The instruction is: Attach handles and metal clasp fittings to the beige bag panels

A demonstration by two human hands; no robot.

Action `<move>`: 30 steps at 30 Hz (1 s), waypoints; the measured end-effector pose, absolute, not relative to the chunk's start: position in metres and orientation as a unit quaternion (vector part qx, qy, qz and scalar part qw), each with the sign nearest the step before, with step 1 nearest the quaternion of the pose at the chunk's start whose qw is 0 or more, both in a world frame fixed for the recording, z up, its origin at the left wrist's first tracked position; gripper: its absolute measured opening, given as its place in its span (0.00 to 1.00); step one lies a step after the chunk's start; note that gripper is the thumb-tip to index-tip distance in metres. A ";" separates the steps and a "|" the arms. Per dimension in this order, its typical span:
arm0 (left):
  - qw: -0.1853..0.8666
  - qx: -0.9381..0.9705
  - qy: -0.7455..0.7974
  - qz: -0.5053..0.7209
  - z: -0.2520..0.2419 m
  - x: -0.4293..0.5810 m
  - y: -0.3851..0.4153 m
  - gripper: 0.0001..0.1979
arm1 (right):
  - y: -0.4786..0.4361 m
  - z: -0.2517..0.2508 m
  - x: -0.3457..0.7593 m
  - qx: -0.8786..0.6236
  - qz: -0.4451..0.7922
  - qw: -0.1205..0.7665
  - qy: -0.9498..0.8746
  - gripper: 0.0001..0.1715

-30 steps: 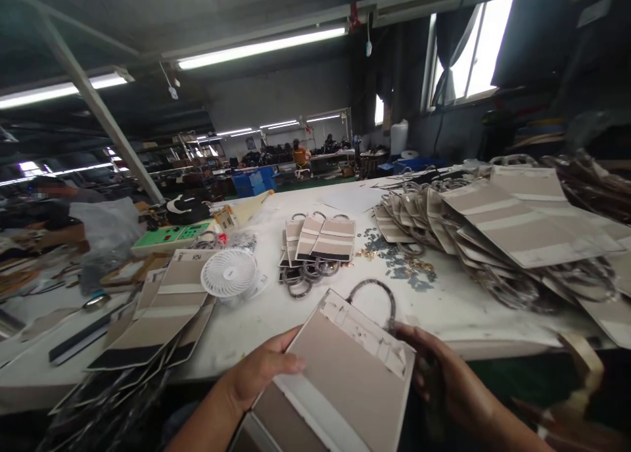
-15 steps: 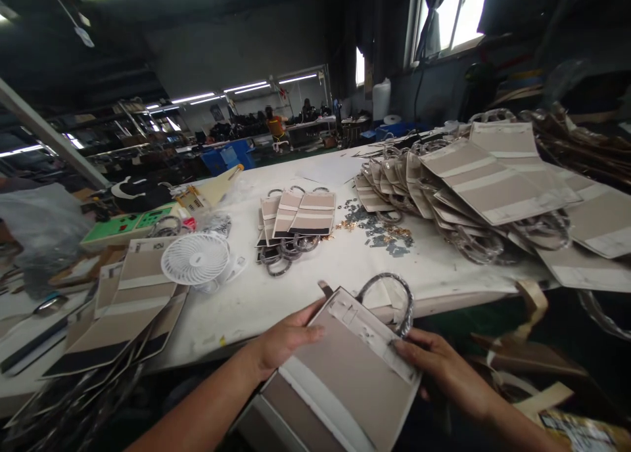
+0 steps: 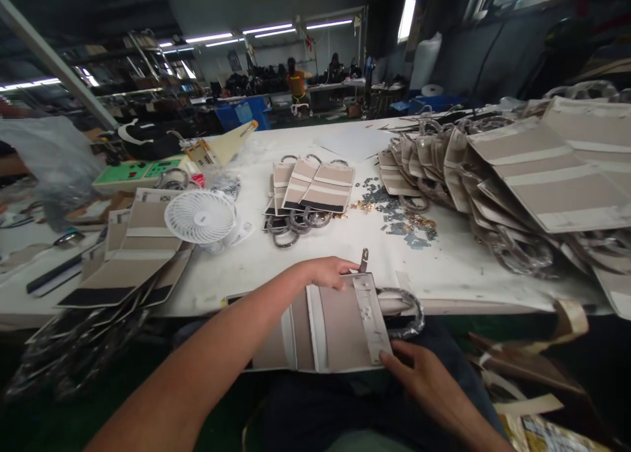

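A beige handbag panel (image 3: pixel 344 327) with pale stripes lies across my lap against the table edge, with its handle end to the right. My left hand (image 3: pixel 328 272) grips its far edge, fingers closed beside a small dark strap tab (image 3: pixel 363 260) that sticks up. At the near right corner my right hand (image 3: pixel 419 373) pinches the panel, thumb on top and the other fingers partly hidden. A plastic-wrapped round handle (image 3: pixel 419 313) loops out from the panel's right end. Small slits or prongs show along the pale band by that end.
On the white table (image 3: pixel 217 281) lie three or so small striped panels (image 3: pixel 325 186), scattered metal fittings (image 3: pixel 407 215) and a white fan (image 3: pixel 200 217). Large panel stacks stand right (image 3: pixel 532 169) and left (image 3: pixel 133 255). A person (image 3: pixel 296 84) sits far off.
The handbag panel has turned from slanted to nearly level and sits lower against the table edge. My left hand has moved along its far edge toward the strap tab. The view has shifted.
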State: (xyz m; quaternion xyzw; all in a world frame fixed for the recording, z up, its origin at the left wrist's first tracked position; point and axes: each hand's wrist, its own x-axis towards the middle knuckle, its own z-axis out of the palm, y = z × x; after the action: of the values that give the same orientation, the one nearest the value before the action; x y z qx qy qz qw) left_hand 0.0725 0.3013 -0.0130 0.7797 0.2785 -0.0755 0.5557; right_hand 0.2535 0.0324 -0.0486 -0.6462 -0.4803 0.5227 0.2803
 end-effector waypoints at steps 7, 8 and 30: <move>0.446 0.845 0.278 -0.100 -0.002 0.086 0.296 0.41 | 0.090 -0.017 0.286 -0.676 0.179 0.287 -0.655 0.18; 0.419 0.854 0.289 -0.107 0.002 0.087 0.294 0.40 | 0.103 -0.018 0.285 -0.668 0.165 0.252 -0.681 0.20; 0.102 0.895 0.396 0.179 -0.049 0.055 0.185 0.26 | 0.146 -0.027 0.265 -0.663 0.059 0.057 -0.744 0.23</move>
State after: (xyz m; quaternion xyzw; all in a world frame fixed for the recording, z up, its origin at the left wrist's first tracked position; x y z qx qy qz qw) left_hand 0.0555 0.1845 -0.0490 0.8946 0.3965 0.1791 0.1019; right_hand 0.2655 0.1455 -0.0274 -0.6632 -0.7439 0.0594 0.0568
